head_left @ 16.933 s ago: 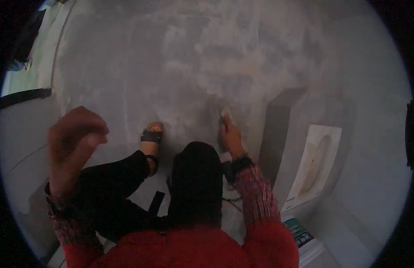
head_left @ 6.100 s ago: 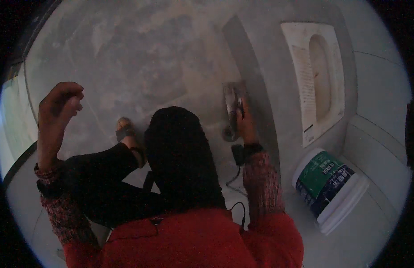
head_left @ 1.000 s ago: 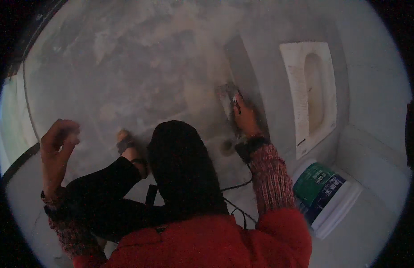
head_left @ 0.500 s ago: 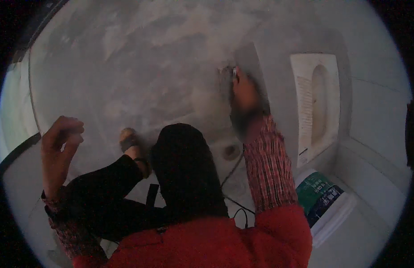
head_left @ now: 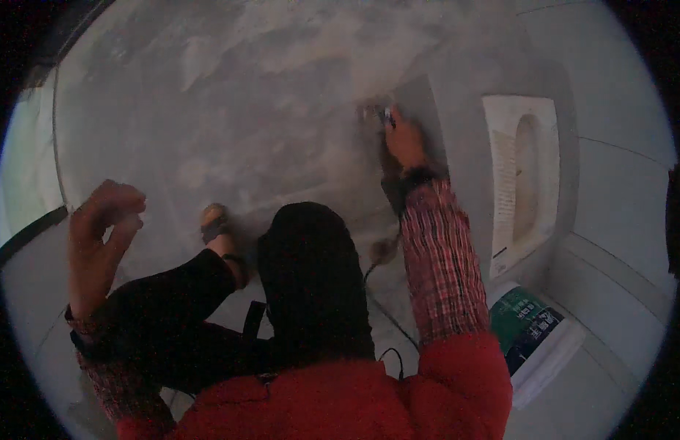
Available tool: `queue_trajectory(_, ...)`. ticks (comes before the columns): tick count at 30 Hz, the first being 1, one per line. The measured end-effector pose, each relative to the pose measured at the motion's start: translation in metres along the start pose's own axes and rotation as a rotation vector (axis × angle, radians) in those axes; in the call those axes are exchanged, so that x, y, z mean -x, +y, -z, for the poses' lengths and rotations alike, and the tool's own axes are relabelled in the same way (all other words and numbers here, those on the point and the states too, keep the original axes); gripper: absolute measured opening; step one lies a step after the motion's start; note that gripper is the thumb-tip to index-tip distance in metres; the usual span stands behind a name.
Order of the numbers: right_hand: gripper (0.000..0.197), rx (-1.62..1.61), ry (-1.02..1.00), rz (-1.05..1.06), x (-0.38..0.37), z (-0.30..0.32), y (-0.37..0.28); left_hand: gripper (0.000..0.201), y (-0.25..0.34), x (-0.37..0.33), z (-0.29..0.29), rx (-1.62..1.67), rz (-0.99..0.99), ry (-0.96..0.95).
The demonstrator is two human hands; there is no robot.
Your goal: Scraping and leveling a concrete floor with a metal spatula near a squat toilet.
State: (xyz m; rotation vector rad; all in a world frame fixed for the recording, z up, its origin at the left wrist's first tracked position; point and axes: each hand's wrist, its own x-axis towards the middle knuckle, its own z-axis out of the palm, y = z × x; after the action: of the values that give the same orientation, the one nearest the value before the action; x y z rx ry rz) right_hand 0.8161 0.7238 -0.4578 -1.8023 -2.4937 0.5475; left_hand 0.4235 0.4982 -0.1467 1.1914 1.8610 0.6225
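Right hand [head_left: 404, 139] has pushed the small tool [head_left: 375, 114] further up the gray floor [head_left: 230, 110], clamped on it, upper middle of frame. Left hand [head_left: 101, 227] stays raised, loosely curled, empty. Scrubbing's progressing.

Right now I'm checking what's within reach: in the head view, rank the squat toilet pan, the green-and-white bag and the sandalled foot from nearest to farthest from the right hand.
From the right hand:
1. Squat toilet pan, to its right.
2. Sandalled foot, to its lower left.
3. Green-and-white bag, lower right, by the wall.
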Motion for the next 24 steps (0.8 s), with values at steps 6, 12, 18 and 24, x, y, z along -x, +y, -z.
queue_trajectory(6,0.044,-0.144,-0.216,-0.099,0.027,0.011,-0.01,0.02,-0.003,-0.012,0.004,0.018,0.03,0.007)
queue_trajectory(12,0.05,0.017,0.041,0.012,0.235,-0.015,0.028,0.019,-0.01,-0.024,0.011,0.057,0.06,-0.004)
queue_trajectory(18,0.056,-0.144,-0.274,-0.236,0.211,-0.011,0.011,0.019,-0.008,-0.037,-0.008,0.087,0.017,-0.07)
queue_trajectory(24,0.059,-0.144,-0.29,-0.21,0.228,-0.02,-0.006,0.02,-0.002,-0.041,-0.013,0.049,0.016,-0.076)
